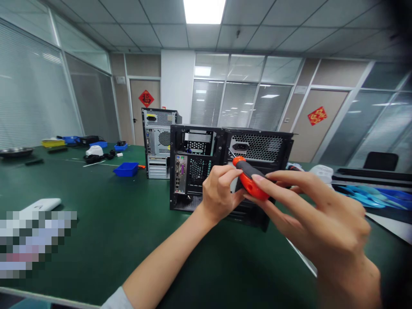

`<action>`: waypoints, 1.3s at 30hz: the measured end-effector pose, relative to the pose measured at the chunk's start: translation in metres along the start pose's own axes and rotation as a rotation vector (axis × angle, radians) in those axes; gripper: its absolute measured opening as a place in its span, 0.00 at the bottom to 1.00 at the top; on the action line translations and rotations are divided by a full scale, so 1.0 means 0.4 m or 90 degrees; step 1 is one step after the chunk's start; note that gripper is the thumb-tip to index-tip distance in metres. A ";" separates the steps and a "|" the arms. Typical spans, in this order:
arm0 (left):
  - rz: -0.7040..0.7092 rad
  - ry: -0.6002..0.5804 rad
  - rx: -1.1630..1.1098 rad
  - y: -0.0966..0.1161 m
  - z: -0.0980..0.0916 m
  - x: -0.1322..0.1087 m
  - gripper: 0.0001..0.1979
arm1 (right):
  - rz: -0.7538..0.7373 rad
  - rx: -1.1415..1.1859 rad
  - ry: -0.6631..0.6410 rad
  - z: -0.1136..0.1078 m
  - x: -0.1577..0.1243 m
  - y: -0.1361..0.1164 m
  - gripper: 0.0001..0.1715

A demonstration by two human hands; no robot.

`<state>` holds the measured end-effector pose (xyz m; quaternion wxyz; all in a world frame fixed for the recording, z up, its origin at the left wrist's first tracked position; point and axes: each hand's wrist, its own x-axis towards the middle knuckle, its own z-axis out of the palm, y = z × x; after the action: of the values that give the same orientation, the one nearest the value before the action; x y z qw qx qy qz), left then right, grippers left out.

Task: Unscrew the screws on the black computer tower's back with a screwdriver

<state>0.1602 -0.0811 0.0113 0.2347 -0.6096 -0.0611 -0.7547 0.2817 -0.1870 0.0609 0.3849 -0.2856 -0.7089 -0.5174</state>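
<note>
A black computer case (199, 167) stands on the green table (112, 240) with its rear panel facing me. In front of it I hold a screwdriver with an orange and black handle (249, 180), its thin shaft pointing up-left toward the case's power supply grille (257, 148). My left hand (219, 193) pinches the handle near the shaft end. My right hand (315, 210) grips the handle's butt with thumb and fingers curled round it.
A second, grey computer case (158, 141) stands behind the black one. A blue bin (126, 169) and other bins and tools lie at the back left. A white device (41, 204) lies at the left. Blue items (373, 197) and a black chair (381, 162) are at the right.
</note>
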 end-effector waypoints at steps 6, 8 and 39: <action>-0.005 0.000 -0.007 0.004 0.001 -0.001 0.15 | 0.002 -0.015 0.002 0.000 -0.002 0.000 0.18; -0.006 0.002 -0.010 0.004 0.001 -0.001 0.15 | 0.002 -0.017 0.003 0.001 -0.001 -0.001 0.18; -0.029 0.021 -0.009 0.022 0.007 -0.001 0.13 | 0.013 -0.043 0.047 0.024 -0.001 -0.015 0.11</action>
<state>0.1664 -0.0876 0.0098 0.2139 -0.5971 -0.0656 -0.7704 0.2748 -0.1796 0.0558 0.4066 -0.2865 -0.6731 -0.5473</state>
